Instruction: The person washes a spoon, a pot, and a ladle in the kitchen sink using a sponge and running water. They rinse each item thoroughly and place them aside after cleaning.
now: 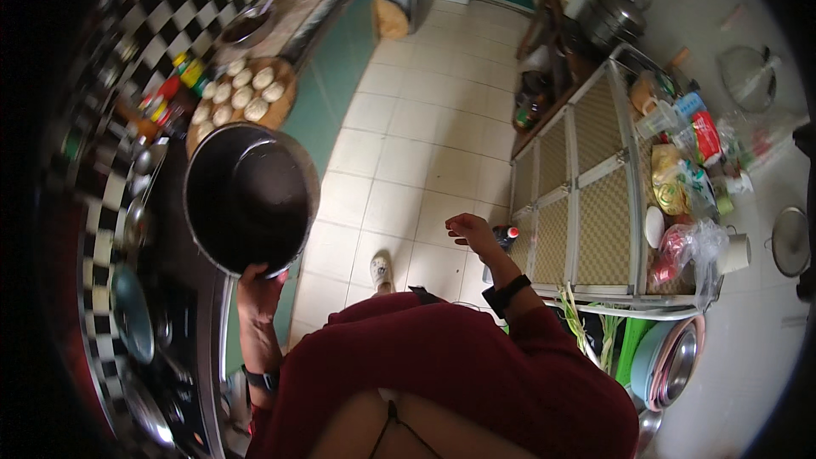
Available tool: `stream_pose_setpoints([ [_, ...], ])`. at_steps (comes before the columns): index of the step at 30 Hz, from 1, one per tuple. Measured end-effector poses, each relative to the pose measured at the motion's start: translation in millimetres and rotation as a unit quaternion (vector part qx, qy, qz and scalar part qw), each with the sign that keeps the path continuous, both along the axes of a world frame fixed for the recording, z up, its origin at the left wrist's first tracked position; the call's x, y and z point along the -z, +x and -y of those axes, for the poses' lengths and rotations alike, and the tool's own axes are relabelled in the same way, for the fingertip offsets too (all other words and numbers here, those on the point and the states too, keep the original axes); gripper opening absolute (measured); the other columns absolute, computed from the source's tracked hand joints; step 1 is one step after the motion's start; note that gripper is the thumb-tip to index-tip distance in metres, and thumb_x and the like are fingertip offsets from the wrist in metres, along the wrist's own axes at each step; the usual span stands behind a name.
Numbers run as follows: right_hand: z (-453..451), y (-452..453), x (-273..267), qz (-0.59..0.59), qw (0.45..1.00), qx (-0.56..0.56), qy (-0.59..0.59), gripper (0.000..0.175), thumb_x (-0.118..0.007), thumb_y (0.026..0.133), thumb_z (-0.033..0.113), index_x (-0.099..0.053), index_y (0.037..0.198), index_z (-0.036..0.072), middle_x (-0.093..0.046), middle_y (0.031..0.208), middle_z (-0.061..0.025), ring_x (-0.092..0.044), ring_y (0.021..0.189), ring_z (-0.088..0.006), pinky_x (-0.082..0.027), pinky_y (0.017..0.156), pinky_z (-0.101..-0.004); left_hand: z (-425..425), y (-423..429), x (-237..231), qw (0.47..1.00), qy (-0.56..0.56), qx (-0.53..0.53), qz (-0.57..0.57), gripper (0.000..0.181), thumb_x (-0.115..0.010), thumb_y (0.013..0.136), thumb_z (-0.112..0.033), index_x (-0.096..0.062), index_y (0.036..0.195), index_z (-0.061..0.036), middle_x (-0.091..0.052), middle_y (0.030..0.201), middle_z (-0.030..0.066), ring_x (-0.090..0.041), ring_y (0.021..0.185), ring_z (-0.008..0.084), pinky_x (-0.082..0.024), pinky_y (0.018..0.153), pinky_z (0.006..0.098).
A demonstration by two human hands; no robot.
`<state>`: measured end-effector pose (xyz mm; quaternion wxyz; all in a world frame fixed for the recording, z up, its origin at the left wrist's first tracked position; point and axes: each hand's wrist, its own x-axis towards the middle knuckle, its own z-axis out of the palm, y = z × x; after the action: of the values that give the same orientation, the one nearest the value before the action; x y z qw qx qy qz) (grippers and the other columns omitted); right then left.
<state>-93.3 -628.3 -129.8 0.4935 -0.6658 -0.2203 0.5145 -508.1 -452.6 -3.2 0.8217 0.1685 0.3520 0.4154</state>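
My left hand (260, 293) grips the near rim of a large dark metal pot (252, 204), whose open mouth faces up towards me. Inside, the bottom looks dark with a bright reflection; whether it holds liquid, I cannot tell. Just beyond the pot, partly covered by it, a round wooden board (284, 76) on the counter bears several round pale dough pieces (242, 97). My right hand (470, 233) hangs over the floor with fingers loosely curled and nothing visible in it. Near it stands a dark bottle with a red cap (507, 236).
Left, the counter holds a metal bowl (247, 27), condiment bottles (190, 73), and a stove (172, 331) with a glass lid (132, 312) by the wall. Right stands a low cabinet (577, 185) topped with bags and cups, with basins (653, 350) beside it. Tiled floor (395, 159) lies between.
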Motion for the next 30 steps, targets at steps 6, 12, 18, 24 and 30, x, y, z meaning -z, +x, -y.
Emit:
stream_pose_setpoints([
  [6, -16, 86, -4, 0.001, 0.987, 0.16, -0.014, 0.018, -0.06, 0.088, 0.019, -0.063, 0.101, 0.007, -0.065, 0.095, -0.002, -0.061, 0.086, -0.0131, -0.049, 0.072, -0.0296, -149, 190, 4, 0.984, 0.016, 0.172, 0.055, 0.055, -0.049, 0.076, 0.002, -0.033, 0.129, 0.0057, -0.044, 0.128, 0.0205, -0.046, 0.118, 0.0329, -0.044, 0.099, 0.0445],
  [12, -16, 168, 16, -0.057, 0.952, 0.299, -0.043, 0.017, -0.059, 0.087, 0.018, -0.063, 0.1, 0.008, -0.064, 0.088, -0.0013, -0.06, 0.079, -0.0118, -0.048, 0.066, -0.0266, -252, 371, 25, 0.96, 0.007, 0.279, 0.014, 0.052, -0.051, 0.076, 0.002, -0.036, 0.125, 0.0056, -0.047, 0.123, 0.0214, -0.052, 0.111, 0.0349, -0.05, 0.092, 0.0437],
  [18, -72, 301, 36, -0.058, 0.931, 0.352, -0.082, 0.015, -0.062, 0.085, 0.018, -0.064, 0.096, 0.008, -0.065, 0.085, -0.0013, -0.061, 0.075, -0.0124, -0.048, 0.064, -0.0269, -307, 551, 28, 0.95, -0.02, 0.31, -0.007, 0.05, -0.05, 0.076, 0.001, -0.037, 0.124, 0.0062, -0.05, 0.119, 0.0226, -0.059, 0.1, 0.0364, -0.054, 0.087, 0.0439],
  [24, -180, 440, 5, 0.033, 0.954, 0.297, -0.028, 0.014, -0.062, 0.087, 0.02, -0.065, 0.097, 0.01, -0.065, 0.088, -0.0005, -0.061, 0.077, -0.0122, -0.049, 0.066, -0.0282, -362, 704, 11, 0.935, -0.013, 0.353, -0.025, 0.05, -0.049, 0.077, 0.0, -0.037, 0.125, 0.005, -0.053, 0.117, 0.0218, -0.058, 0.102, 0.036, -0.053, 0.087, 0.0438],
  [30, -266, 538, 18, 0.05, 0.948, 0.313, -0.036, 0.016, -0.059, 0.088, 0.018, -0.064, 0.1, 0.009, -0.065, 0.088, -0.0011, -0.061, 0.079, -0.0122, -0.051, 0.068, -0.0282, -443, 844, 43, 0.909, -0.011, 0.415, -0.039, 0.041, -0.05, 0.078, -0.002, -0.044, 0.119, 0.0032, -0.056, 0.112, 0.0189, -0.059, 0.097, 0.033, -0.054, 0.083, 0.0423],
])
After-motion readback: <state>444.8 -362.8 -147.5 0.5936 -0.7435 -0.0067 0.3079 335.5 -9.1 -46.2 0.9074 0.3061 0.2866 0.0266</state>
